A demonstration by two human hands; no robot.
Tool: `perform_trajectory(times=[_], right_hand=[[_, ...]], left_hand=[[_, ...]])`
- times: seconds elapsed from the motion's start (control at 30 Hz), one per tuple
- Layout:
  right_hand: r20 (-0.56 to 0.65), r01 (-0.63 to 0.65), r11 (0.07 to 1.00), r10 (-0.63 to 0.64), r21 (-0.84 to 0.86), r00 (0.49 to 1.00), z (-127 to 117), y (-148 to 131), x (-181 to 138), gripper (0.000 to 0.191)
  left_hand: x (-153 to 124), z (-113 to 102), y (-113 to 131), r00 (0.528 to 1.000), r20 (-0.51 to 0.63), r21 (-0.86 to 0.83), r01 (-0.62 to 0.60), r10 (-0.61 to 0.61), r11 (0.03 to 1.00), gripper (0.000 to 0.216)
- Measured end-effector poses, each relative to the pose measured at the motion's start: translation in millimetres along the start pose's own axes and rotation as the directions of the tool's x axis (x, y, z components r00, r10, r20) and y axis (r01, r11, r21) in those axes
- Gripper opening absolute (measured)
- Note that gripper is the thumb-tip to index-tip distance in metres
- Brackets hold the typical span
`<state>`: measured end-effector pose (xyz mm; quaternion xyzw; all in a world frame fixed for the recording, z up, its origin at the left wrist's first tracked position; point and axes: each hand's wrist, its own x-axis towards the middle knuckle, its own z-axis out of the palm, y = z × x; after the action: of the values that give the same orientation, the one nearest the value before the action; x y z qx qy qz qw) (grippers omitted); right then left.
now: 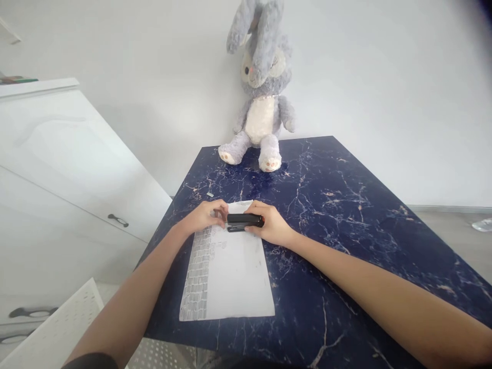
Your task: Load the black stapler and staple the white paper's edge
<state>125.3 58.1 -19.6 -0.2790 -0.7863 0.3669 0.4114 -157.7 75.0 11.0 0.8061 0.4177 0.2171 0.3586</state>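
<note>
A black stapler (pixel 243 221) lies across the far end of a white sheet of paper (pixel 230 269) on the dark blue marble table (pixel 346 215). My right hand (pixel 272 224) is closed around the stapler's right end. My left hand (pixel 205 215) rests on the paper's far left corner, fingers curled and touching the stapler's left tip. The paper has a grey brick-pattern strip along its left side.
A grey and white plush rabbit (pixel 261 102) sits at the table's far edge against the white wall. A small metal bit (pixel 209 195) lies on the table near the left hand. A white cabinet (pixel 57 169) stands at the left, a white perforated surface (pixel 57 333) below it.
</note>
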Motion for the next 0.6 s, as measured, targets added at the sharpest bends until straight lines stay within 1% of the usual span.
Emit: perform_trajectory(times=[0.07, 0.13, 0.2, 0.27, 0.3, 0.4, 0.47, 0.53, 0.57, 0.6], right_hand=[[-0.001, 0.023, 0.999, -0.023, 0.026, 1.0, -2.1, -1.9, -0.3, 0.021], [-0.031, 0.028, 0.999, -0.027, 0.026, 0.999, -4.4, -2.6, 0.1, 0.02], [-0.071, 0.023, 1.0, -0.021, 0.017, 0.997, -6.1, -2.4, 0.7, 0.021], [-0.078, 0.032, 0.999, -0.031, 0.012, 0.996, -6.4, -2.0, 0.9, 0.021], [-0.066, 0.044, 0.999, -0.043, 0.012, 0.997, -5.9, -1.8, 0.7, 0.02], [-0.022, 0.071, 0.997, -0.07, 0.02, 0.997, -2.6, -2.0, -0.1, 0.017], [-0.002, 0.07, 0.997, -0.07, 0.033, 0.998, 0.5, -3.7, -0.3, 0.019], [0.044, 0.069, 0.997, -0.071, 0.047, 0.997, 4.9, -7.4, 0.1, 0.022], [0.08, 0.071, 0.996, -0.075, 0.054, 0.994, 8.0, -10.0, 0.4, 0.024], [0.123, 0.075, 0.995, -0.082, 0.059, 0.989, 11.6, -12.9, 0.6, 0.026]], left_hand=[[4.5, 13.2, 8.2, 0.997, -0.046, 0.033, -0.053, 0.055, 0.998, 0.021], [7.1, 22.1, 16.9, 0.994, -0.091, 0.046, -0.062, 0.066, 0.997, 0.016], [8.1, 26.7, 23.8, 0.989, -0.139, 0.043, -0.039, 0.045, 0.998, 0.014], [8.2, 27.4, 27.9, 0.986, -0.161, 0.051, -0.045, 0.053, 0.998, 0.013], [8.1, 26.3, 28.5, 0.986, -0.147, 0.062, -0.066, 0.074, 0.996, 0.013], [6.5, 16.3, 23.9, 0.989, -0.042, 0.115, -0.134, 0.139, 0.984, 0.017], [4.2, 4.6, 15.6, 0.991, -0.002, 0.134, -0.132, 0.134, 0.982, 0.026], [1.3, -7.6, 4.9, 0.995, -0.03, 0.125, -0.087, 0.092, 0.988, 0.033], [0.1, -12.4, -0.4, 0.995, -0.078, 0.118, -0.054, 0.064, 0.991, 0.033], [-0.5, -15.7, -5.2, 0.986, -0.163, 0.112, -0.019, 0.037, 0.994, 0.031]])
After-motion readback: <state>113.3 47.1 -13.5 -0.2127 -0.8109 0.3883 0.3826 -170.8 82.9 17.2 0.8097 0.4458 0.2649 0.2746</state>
